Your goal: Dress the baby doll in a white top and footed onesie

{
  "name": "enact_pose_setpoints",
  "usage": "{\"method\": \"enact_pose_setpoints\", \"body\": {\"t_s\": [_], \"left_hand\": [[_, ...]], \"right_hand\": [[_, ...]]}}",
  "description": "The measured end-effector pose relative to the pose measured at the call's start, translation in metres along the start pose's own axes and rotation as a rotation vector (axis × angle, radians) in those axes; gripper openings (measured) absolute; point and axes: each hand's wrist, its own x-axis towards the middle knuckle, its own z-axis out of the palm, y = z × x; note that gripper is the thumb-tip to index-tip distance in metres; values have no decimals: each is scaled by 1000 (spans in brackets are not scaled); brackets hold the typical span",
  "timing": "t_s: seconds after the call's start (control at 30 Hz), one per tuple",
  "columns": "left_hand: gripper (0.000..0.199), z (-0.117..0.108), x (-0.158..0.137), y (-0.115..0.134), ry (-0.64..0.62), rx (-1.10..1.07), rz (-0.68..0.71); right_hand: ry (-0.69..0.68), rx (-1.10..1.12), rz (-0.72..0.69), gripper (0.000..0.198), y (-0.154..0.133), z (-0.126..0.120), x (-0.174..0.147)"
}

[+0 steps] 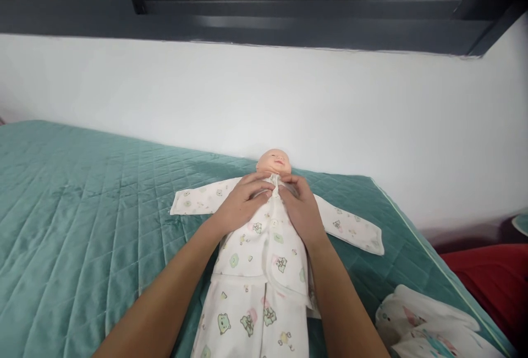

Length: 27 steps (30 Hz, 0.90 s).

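Observation:
A baby doll (274, 161) lies on its back, its head toward the wall. It wears a white printed baby jacket (247, 253) with long sleeves spread out to both sides, and matching printed pants (235, 319). At the neck, my left hand (246, 199) pinches one side of the jacket's collar. Opposite it, my right hand (302, 204) pinches the other side, fingertips close to the left ones. A small fold of cloth stands up between the hands. Whether a button or snap is between my fingers is hidden.
The doll rests on a green quilted bedspread (103, 209). A folded white printed cloth (433, 325) lies at the lower right, near a red chair-like object (490, 281) beyond the bed's edge. A white wall (247, 94) and dark window frame (289, 25) stand behind.

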Motion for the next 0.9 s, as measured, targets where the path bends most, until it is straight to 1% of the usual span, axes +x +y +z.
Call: {"method": "enact_pose_setpoints", "body": {"t_s": [0.13, 0.23, 0.37, 0.43, 0.5, 0.6, 0.73, 0.9], "left_hand": [[25, -2, -2, 4, -8, -15, 17], [27, -1, -3, 2, -5, -7, 24], [28, 0, -3, -2, 7, -8, 44], [27, 0, -3, -3, 8, -10, 52], [26, 0, -2, -4, 13, -14, 53], [26, 0, -1, -4, 13, -16, 47], [25, 1, -1, -4, 18, -23, 48], [26, 1, -2, -5, 22, -36, 54]], "right_hand": [[-64, 85, -16, 30, 5, -3, -3], [-117, 94, -55, 38, 9, -6, -11], [-109, 54, -39, 42, 11, -11, -26], [-79, 60, -46, 39, 10, -12, -34], [-50, 62, -69, 32, 7, -13, -41], [-36, 30, -113, 24, 4, -13, -46], [-44, 1, -176, 20, 3, -13, -44], [-64, -44, -193, 20, 2, -13, -42]]}}
